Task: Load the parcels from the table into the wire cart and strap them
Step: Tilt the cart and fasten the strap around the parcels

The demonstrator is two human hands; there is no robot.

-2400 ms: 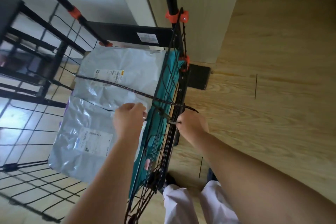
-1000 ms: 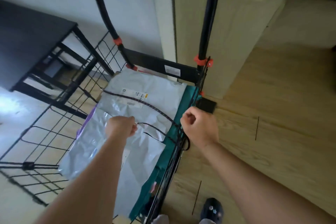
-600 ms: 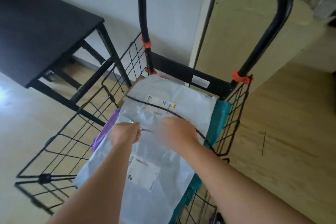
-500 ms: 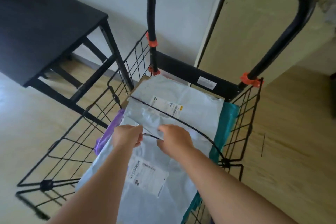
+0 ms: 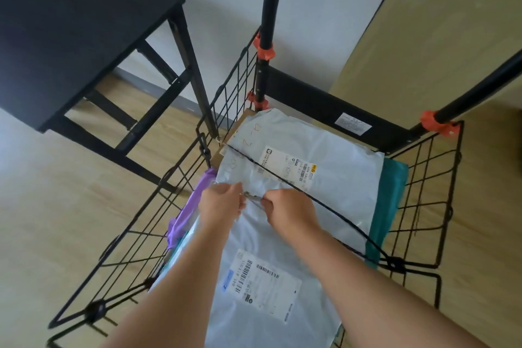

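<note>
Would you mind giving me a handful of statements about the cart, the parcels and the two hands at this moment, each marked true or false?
1. Both hands meet over the grey parcels in the wire cart. True: the left hand and right hand pinch a small hook between them.
2. The black cord runs diagonally across the upper grey parcel. True.
3. The black table has parcels stacked on it. False: no parcels show on the visible part of its top.
4. The teal parcel lies on top of the pile. False: it shows along the right edge, under the grey ones.
5. The purple parcel shows at the left edge. True.
</note>
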